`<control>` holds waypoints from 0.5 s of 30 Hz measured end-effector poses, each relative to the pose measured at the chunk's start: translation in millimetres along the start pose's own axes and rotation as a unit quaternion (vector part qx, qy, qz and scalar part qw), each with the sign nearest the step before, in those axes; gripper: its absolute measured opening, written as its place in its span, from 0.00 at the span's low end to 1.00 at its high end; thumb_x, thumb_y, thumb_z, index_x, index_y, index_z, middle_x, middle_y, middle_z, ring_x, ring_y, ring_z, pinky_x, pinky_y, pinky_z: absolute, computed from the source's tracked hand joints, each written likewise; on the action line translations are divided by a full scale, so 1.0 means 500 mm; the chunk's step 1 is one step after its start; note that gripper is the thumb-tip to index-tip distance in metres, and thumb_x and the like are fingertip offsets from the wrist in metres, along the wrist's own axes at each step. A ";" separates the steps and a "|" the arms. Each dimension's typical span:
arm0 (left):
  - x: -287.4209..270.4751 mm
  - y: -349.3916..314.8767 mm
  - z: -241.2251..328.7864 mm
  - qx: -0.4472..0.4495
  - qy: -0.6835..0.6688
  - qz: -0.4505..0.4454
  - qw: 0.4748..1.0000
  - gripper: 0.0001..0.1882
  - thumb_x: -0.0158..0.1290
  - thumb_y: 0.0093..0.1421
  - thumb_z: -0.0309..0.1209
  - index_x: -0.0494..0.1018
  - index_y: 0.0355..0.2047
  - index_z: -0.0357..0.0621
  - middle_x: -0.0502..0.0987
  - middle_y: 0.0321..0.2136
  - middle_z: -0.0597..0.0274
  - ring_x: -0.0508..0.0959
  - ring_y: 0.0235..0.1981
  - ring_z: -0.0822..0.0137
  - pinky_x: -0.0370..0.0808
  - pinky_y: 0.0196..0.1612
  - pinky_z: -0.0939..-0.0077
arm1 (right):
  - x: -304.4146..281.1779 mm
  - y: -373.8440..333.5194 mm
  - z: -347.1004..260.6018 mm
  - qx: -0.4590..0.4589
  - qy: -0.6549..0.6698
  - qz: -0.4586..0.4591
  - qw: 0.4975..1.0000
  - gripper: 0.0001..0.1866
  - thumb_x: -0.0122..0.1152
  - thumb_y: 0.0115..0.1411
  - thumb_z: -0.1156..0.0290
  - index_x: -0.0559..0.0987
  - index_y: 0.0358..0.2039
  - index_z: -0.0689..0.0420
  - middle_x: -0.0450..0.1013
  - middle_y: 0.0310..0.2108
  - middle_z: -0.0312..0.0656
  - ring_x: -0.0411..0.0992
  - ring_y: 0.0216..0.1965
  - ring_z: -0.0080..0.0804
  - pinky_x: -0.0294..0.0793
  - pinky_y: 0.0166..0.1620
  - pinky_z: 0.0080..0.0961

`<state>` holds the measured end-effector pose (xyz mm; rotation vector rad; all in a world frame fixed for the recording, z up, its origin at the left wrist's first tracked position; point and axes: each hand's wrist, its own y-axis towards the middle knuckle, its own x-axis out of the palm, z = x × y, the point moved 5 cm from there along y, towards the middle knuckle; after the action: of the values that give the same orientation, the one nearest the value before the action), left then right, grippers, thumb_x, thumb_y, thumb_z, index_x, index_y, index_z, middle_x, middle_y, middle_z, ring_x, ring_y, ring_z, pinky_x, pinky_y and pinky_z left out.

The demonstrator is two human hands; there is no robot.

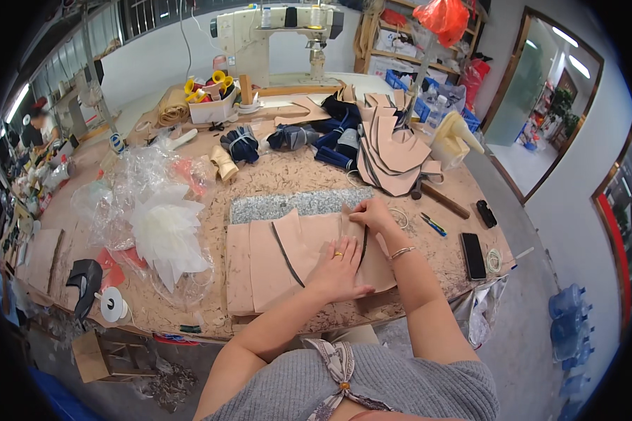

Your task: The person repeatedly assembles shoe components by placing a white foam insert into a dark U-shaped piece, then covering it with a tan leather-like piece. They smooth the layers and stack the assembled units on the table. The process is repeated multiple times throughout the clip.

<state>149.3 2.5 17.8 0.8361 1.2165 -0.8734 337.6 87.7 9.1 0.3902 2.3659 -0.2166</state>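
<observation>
On the table in front of me lie flat beige leather-like pieces (263, 259), overlapping, some with dark curved edges. They partly cover a speckled grey stone slab (288, 202). My left hand (336, 272) rests flat on them, fingers stretched out and a ring on one finger. At the far edge, my right hand (373, 215) pinches the upper end of a narrow beige piece (352, 227); its dark edge runs down beside my left fingers. What lies beneath the left palm is hidden.
A hammer (445, 200), a yellow-and-blue cutter (434, 224) and a phone (472, 256) lie to the right. Stacked beige cutouts (393, 151) and dark blue bundles (240, 144) sit beyond. Clear plastic with white sheets (165, 224) spreads left. A sewing machine (277, 45) stands behind.
</observation>
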 end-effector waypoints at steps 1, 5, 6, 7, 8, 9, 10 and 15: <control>0.000 0.000 0.001 -0.001 0.005 -0.003 1.000 0.55 0.40 0.56 0.68 0.44 0.66 0.30 0.46 0.67 0.40 0.44 0.69 0.48 0.40 0.69 0.51 | -0.002 0.001 -0.003 0.007 -0.005 0.000 1.000 0.11 0.71 0.46 0.67 0.83 0.28 0.60 0.78 0.25 0.44 0.76 0.26 0.31 0.75 0.33 0.27; 0.008 0.004 -0.002 -0.017 0.001 0.006 1.000 0.55 0.40 0.56 0.68 0.45 0.66 0.31 0.46 0.67 0.40 0.45 0.69 0.48 0.39 0.69 0.51 | -0.019 -0.033 -0.037 -0.133 -0.122 0.156 0.971 0.14 0.71 0.46 0.66 0.79 0.30 0.61 0.76 0.29 0.45 0.75 0.32 0.41 0.74 0.38 0.31; 0.006 0.003 0.003 -0.021 0.001 0.002 1.000 0.55 0.40 0.55 0.68 0.45 0.65 0.30 0.47 0.67 0.40 0.45 0.69 0.49 0.40 0.69 0.52 | -0.019 -0.062 -0.048 -0.208 -0.174 0.231 0.934 0.15 0.71 0.47 0.66 0.79 0.31 0.61 0.76 0.30 0.45 0.74 0.34 0.43 0.73 0.39 0.32; -0.004 0.003 0.000 -0.028 0.003 0.002 1.000 0.55 0.40 0.55 0.68 0.46 0.65 0.30 0.47 0.67 0.40 0.45 0.69 0.49 0.40 0.69 0.52 | -0.003 -0.083 -0.045 -0.216 -0.147 0.195 0.945 0.16 0.69 0.49 0.64 0.78 0.33 0.61 0.74 0.33 0.46 0.72 0.38 0.45 0.72 0.41 0.33; -0.014 0.002 0.001 -0.024 0.004 -0.038 0.999 0.55 0.40 0.55 0.68 0.46 0.65 0.30 0.47 0.67 0.40 0.45 0.69 0.48 0.40 0.69 0.52 | 0.012 -0.110 -0.041 -0.223 -0.121 0.160 0.954 0.16 0.67 0.52 0.61 0.77 0.35 0.60 0.73 0.37 0.48 0.71 0.42 0.47 0.71 0.43 0.34; -0.027 -0.001 0.004 -0.021 0.002 -0.078 0.997 0.55 0.40 0.55 0.68 0.47 0.65 0.29 0.47 0.66 0.39 0.45 0.69 0.48 0.40 0.68 0.52 | 0.026 -0.158 -0.074 -0.169 -0.106 0.028 0.980 0.17 0.61 0.57 0.59 0.77 0.39 0.60 0.73 0.42 0.48 0.69 0.47 0.47 0.69 0.48 0.37; -0.030 0.000 0.007 -0.015 0.002 -0.120 0.993 0.55 0.40 0.55 0.69 0.47 0.65 0.29 0.48 0.66 0.39 0.46 0.69 0.48 0.40 0.68 0.53 | 0.039 -0.208 -0.097 -0.110 -0.088 -0.103 0.985 0.19 0.55 0.61 0.56 0.76 0.43 0.60 0.72 0.47 0.49 0.68 0.52 0.46 0.67 0.52 0.40; -0.027 -0.003 0.009 -0.013 -0.022 -0.029 0.999 0.57 0.43 0.54 0.68 0.46 0.64 0.26 0.48 0.66 0.37 0.45 0.69 0.44 0.41 0.68 0.55 | 0.060 -0.183 -0.057 -0.148 -0.201 -0.018 0.968 0.28 0.39 0.67 0.50 0.65 0.60 0.54 0.60 0.63 0.45 0.55 0.65 0.42 0.43 0.65 0.53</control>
<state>148.2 -0.5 31.9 0.7607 1.2168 -0.9162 267.9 15.8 13.5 0.1414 1.9647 0.0414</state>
